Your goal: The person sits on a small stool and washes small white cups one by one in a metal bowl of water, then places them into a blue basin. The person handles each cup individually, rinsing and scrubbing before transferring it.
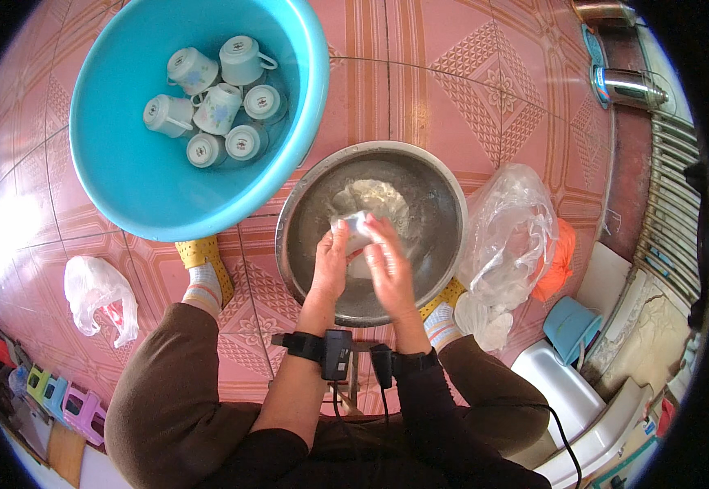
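Over a round metal basin (446, 269) with water in it, my left hand (330, 263) and my right hand (389, 269) are close together. Between them is a small white cup (356, 225), partly hidden by my fingers. My left hand grips its left side. The right hand is motion-blurred, with its fingers against the cup's right side. Beyond the cup, a pale rippled patch (372, 195) shows in the water; I cannot tell what it is. Upside down in a large blue plastic tub (122, 171) at the upper left stand several white cups (218, 109), some with blue flowers.
A clear plastic bag (507, 238) lies right of the basin, against an orange bag (557, 260). A white plastic bag (100, 299) rests on the pink tiled floor (385, 91) at left. A blue bucket (568, 330) and white tub (559, 382) stand at right. Cables hang from my wrist devices.
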The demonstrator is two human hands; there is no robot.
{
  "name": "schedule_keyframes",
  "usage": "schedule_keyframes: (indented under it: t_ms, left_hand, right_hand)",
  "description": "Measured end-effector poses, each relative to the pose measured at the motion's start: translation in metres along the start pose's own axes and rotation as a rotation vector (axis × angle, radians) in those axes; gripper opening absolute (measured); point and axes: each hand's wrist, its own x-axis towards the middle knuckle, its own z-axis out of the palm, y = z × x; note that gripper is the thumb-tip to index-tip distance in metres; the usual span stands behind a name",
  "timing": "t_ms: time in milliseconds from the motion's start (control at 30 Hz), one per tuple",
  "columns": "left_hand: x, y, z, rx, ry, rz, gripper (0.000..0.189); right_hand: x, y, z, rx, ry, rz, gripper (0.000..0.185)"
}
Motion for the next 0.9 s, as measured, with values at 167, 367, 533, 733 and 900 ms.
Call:
schedule_keyframes:
  t_ms: [167, 367, 533, 733, 900]
  left_hand:
    - [-0.004, -0.005, 0.013, 0.411, 0.065, 0.189, 0.036]
    - [-0.011, 0.011, 0.025, 1.025, 0.051, 0.473, 0.039]
    - [-0.011, 0.021, 0.024, 1.128, 0.156, 0.503, 0.03]
    - [-0.017, 0.014, 0.036, 0.904, 0.053, 0.786, 0.047]
    - [-0.019, 0.025, 0.036, 0.607, -0.104, 0.484, 0.088]
  right_hand:
    - [0.03, 0.007, 0.011, -0.126, -0.144, 0.103, 0.029]
    - [0.066, 0.018, -0.017, 0.544, -0.352, 0.831, 0.06]
    - [0.02, 0.019, 0.02, 0.58, 0.059, 0.721, 0.044]
    - [0.032, 0.042, 0.001, 1.113, 0.18, 0.807, 0.043]
    - [0.033, 0.039, -0.017, 1.095, 0.076, 0.929, 0.04]
